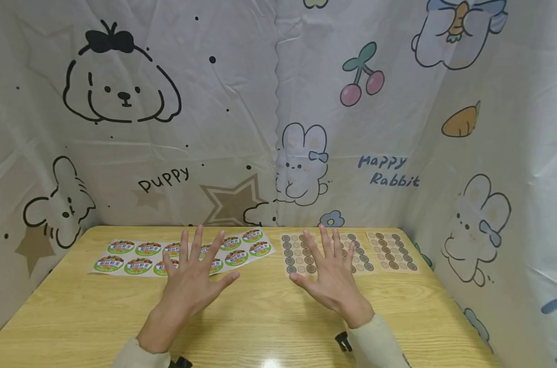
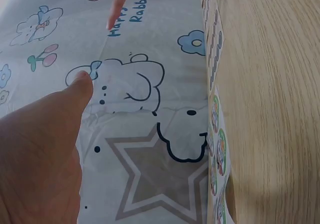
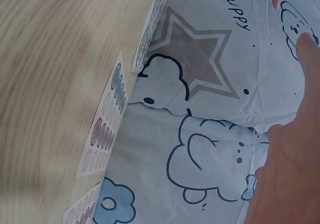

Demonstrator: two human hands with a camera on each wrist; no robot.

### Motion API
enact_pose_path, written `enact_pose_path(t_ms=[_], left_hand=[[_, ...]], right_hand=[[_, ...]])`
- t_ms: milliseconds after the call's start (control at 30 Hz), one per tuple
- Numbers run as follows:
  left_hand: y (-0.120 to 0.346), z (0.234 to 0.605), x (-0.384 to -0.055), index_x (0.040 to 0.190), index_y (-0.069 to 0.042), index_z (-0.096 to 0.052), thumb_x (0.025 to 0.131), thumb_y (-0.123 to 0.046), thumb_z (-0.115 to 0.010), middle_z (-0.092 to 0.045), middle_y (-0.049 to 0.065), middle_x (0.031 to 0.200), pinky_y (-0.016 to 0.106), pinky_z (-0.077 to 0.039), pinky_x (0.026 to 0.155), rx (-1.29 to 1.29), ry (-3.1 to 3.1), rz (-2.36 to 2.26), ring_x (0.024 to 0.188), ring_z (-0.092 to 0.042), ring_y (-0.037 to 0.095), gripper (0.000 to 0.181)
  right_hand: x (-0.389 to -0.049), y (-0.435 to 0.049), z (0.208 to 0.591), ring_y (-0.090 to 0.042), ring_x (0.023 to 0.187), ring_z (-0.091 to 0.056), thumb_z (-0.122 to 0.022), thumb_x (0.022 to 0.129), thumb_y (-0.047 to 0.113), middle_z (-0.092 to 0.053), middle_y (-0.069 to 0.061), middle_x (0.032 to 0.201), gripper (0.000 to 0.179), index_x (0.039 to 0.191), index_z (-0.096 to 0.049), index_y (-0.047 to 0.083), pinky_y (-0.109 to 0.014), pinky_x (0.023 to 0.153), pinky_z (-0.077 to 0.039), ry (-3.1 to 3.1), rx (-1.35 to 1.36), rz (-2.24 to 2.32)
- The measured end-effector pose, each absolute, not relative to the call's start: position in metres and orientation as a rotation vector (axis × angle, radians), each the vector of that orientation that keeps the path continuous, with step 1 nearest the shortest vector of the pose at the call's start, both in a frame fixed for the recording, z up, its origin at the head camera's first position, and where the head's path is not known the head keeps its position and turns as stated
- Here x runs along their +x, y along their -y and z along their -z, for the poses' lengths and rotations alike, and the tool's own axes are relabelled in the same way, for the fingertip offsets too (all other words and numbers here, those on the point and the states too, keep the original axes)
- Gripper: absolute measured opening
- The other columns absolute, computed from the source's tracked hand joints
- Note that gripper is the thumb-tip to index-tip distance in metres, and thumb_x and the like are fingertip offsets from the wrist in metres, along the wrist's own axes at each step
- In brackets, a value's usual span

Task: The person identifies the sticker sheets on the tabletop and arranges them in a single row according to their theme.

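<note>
My left hand (image 1: 191,281) is held with its fingers straight and spread, holding nothing. In the head view it overlaps the middle of a long white sheet of round, colourful stickers (image 1: 138,266). My right hand (image 1: 333,281) has the same spread fingers and is likewise bare; it partly hides a beige sheet of small round stickers (image 1: 298,253) in brown and grey rows. To the right lies a separate beige sticker sheet (image 1: 392,252). Both wrist views show a thumb raised above the table level, with the left thumb (image 2: 80,89) and right thumb (image 3: 306,49) apart from the sheets.
The sheets lie along the far edge of a wood-grain table (image 1: 260,317). A patterned cloth (image 1: 241,102) with cartoon animals hangs behind and at both sides. Dark clips (image 1: 343,341) show near the sleeves.
</note>
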State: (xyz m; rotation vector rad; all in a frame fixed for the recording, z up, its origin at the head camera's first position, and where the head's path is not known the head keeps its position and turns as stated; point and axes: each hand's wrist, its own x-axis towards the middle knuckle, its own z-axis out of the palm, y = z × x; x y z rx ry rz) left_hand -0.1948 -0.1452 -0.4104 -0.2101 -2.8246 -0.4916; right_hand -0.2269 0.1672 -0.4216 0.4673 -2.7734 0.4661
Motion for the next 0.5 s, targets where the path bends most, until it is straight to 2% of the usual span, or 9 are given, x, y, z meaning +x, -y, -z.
enact_pose_path(t_ms=[233,500], left_hand=[[0.1470,0.4094,-0.1969,0.163,-0.037,-0.012,0.091,-0.071,-0.054,0.002,0.015,0.172,0.085,-0.002,0.109,-0.201,2.836,0.504,0.155,0.002,0.049,0.090],[0.1473,0.4081,-0.1973,0.163,-0.035,-0.011,0.092,-0.072,-0.051,-0.007,0.019,0.170,0.081,-0.009,0.112,-0.226,2.838,0.573,0.156,-0.004,0.048,0.090]], right_hand=[[-0.2274,-0.1626,0.4224,-0.042,0.157,0.008,-0.055,0.087,0.072,0.005,-0.006,0.172,0.094,0.163,-0.012,0.036,-0.072,0.119,0.003,2.782,0.486,-0.489],[-0.2257,-0.1573,0.4253,-0.043,0.157,0.001,-0.055,0.089,0.070,-0.005,-0.011,0.171,0.093,0.163,-0.015,0.032,-0.065,0.123,-0.004,2.812,0.522,-0.516]])
